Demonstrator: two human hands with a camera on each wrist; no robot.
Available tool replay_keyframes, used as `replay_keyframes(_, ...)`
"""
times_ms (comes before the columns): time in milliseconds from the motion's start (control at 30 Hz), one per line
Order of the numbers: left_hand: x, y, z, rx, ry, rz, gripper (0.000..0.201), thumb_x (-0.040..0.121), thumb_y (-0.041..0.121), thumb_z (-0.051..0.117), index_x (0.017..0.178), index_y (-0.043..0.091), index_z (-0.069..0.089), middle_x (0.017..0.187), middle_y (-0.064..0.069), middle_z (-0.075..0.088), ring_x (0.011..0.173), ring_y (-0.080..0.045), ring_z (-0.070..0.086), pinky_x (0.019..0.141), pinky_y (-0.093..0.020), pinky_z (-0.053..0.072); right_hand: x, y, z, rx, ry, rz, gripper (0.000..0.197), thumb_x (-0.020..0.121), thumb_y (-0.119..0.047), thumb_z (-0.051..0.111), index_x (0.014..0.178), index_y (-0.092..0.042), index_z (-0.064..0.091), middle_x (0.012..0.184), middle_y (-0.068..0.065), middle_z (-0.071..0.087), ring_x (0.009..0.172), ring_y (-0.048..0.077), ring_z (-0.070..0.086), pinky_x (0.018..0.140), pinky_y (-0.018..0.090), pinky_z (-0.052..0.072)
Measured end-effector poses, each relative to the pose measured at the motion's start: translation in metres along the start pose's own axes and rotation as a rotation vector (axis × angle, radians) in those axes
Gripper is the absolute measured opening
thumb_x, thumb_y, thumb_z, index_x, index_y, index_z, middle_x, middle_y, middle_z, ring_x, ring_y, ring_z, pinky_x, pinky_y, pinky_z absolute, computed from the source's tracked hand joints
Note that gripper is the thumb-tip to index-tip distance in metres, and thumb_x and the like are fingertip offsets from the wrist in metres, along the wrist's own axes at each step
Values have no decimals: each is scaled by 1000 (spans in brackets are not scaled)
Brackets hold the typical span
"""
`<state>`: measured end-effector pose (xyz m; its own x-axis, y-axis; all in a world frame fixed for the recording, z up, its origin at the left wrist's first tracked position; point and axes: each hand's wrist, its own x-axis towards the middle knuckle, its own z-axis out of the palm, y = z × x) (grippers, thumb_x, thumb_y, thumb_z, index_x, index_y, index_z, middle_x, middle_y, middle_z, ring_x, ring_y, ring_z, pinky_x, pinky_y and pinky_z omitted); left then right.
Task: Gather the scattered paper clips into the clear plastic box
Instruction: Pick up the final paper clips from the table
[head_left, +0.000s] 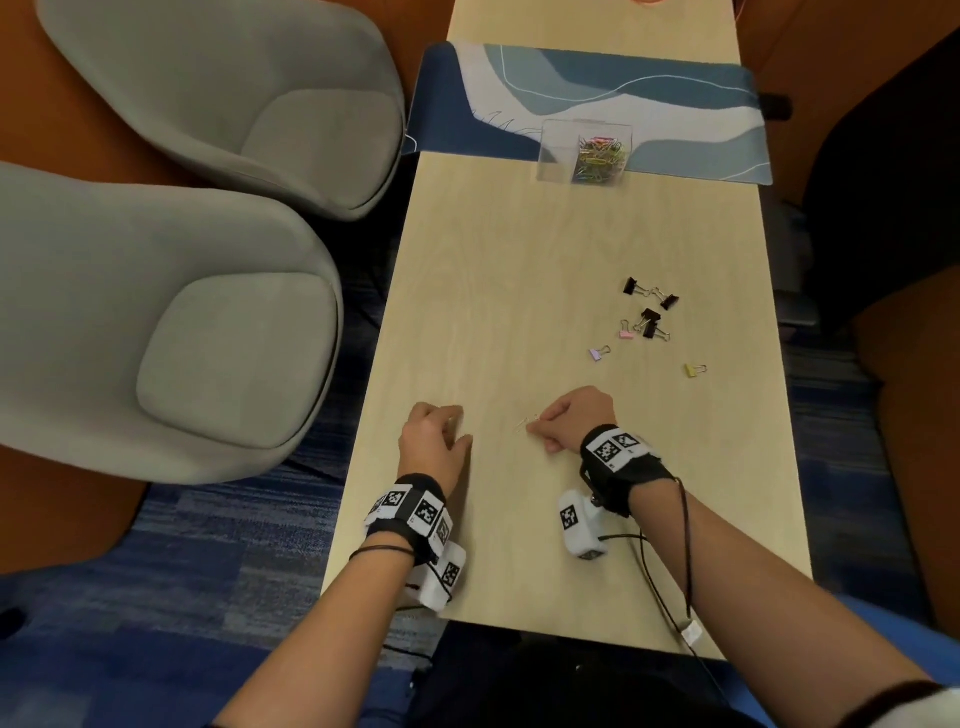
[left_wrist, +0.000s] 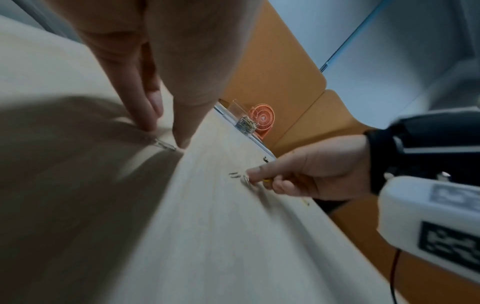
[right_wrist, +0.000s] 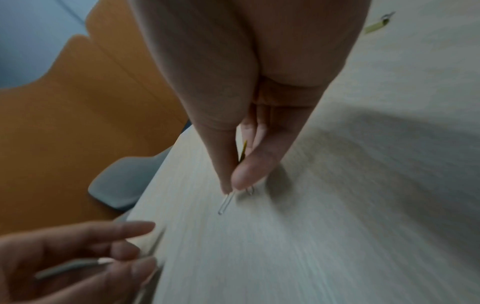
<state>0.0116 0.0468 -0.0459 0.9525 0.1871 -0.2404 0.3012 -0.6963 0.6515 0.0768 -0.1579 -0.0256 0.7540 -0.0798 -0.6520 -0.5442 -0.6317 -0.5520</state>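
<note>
The clear plastic box (head_left: 584, 150) stands far up the table with a heap of coloured paper clips (head_left: 597, 158) inside. My left hand (head_left: 460, 426) rests near the table's left edge; in the left wrist view its thumb and finger (left_wrist: 153, 115) pinch a silver paper clip (left_wrist: 165, 145) that lies on the wood. My right hand (head_left: 535, 423) is curled beside it. In the right wrist view its thumb and forefinger pinch a pale clip (right_wrist: 227, 202) against the table, and a yellow clip (right_wrist: 244, 150) is tucked inside the fingers. A few more loose clips (left_wrist: 235, 174) lie at its fingertips.
Several binder clips, black (head_left: 649, 293), pink (head_left: 626, 332), lilac (head_left: 598, 353) and yellow (head_left: 693, 370), are scattered to the right beyond my right hand. A blue patterned mat (head_left: 675, 104) lies under the box. Two grey armchairs (head_left: 208, 338) stand left of the narrow table (head_left: 493, 260).
</note>
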Motion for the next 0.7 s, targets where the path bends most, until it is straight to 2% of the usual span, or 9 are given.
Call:
replay_keyframes(100,-5,-1,-3,106,-13,61,14,84,8,70,97,11,73,94,-6,64,82,-21,61,79,-32,54,3,-4,14,-127,112,-30,14,72,-20,79,65,-11,71,65,8,71,65,20,71,69,32,60)
replay_keyframes(200,-7,-3,-1,126,-12,41,13,86,1,62,84,7,73,78,-7,66,71,-23,61,72,-35,56,1,-7,17,-182,95,-20,16,76,-19,72,61,-13,69,64,7,71,66,20,71,68,33,60)
replay_keyframes(267,-5,-2,2,131,-19,48,14,85,-3,57,86,4,68,72,-4,57,66,-22,53,68,-37,53,0,-11,17,-229,45,-13,16,79,-18,67,64,-13,65,67,9,72,65,23,72,67,35,60)
replay_keyframes(333,-3,4,8,123,-44,97,22,89,-3,53,102,6,68,80,-8,61,72,-26,55,70,-37,52,1,-12,16,-277,-9,-40,16,81,-16,64,66,-13,58,73,12,74,67,26,72,68,37,60)
replay_keyframes(400,0,17,14,96,-82,159,28,93,0,50,116,7,66,91,-16,64,81,-31,60,75,-40,53,2,-9,10,-245,-44,-53,17,83,-16,63,66,-14,60,70,10,73,66,22,72,70,32,59)
replay_keyframes(500,5,39,27,42,-111,186,18,93,7,53,104,5,67,89,-17,63,82,-31,60,75,-38,50,1,6,-6,-60,-54,-14,17,85,-19,67,70,-11,68,61,3,69,55,9,67,65,17,52)
replay_keyframes(533,6,45,32,23,-114,169,14,92,10,56,98,3,67,86,-16,64,80,-31,60,74,-38,50,3,12,-11,7,-48,-2,16,84,-19,69,72,-9,70,62,3,70,57,9,68,68,18,54)
replay_keyframes(600,5,49,41,-19,-120,123,15,89,15,61,89,1,67,79,-14,66,77,-31,61,74,-38,53,7,22,-21,137,-44,28,15,81,-17,73,75,-3,72,68,6,72,65,17,72,80,30,58)
replay_keyframes(700,1,51,47,-60,-118,59,14,87,16,68,93,4,73,82,-12,71,79,-28,65,78,-33,54,11,22,-33,240,-48,58,13,80,-11,74,69,-4,70,66,7,69,66,23,70,86,39,57)
